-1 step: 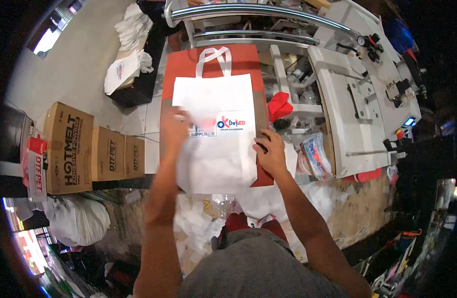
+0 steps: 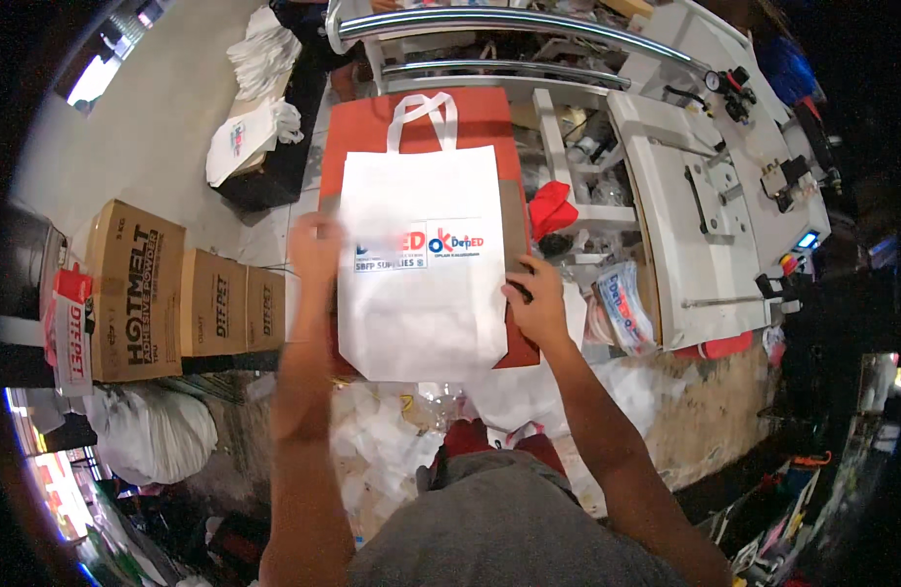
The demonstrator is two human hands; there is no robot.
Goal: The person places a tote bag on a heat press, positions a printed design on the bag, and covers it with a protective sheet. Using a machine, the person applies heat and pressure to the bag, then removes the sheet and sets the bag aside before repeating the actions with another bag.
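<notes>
A white tote bag (image 2: 421,333) lies flat on a red-orange press pad (image 2: 487,117), its two handles toward the far side. Across its middle run two printed logos (image 2: 455,243) in red, blue and black. My left hand (image 2: 316,243) is just off the bag's left edge, fingers pinched and blurred. A pale, see-through smear beside it covers part of the left print; what it is I cannot make out. With bent fingers, my right hand (image 2: 536,293) holds the bag's right edge against the pad. A dark spot shows between its fingers.
At right stands a white heat press (image 2: 705,215) with metal rods. A red cloth (image 2: 553,208) and a printed plastic packet (image 2: 626,303) lie beside the pad. Cardboard boxes (image 2: 137,293) stand at left. Stacked white bags (image 2: 264,54) are at the far left.
My left hand has moved left, from over the left print to beyond the bag's edge, uncovering more of the print. My right hand and the bag stay in place.
</notes>
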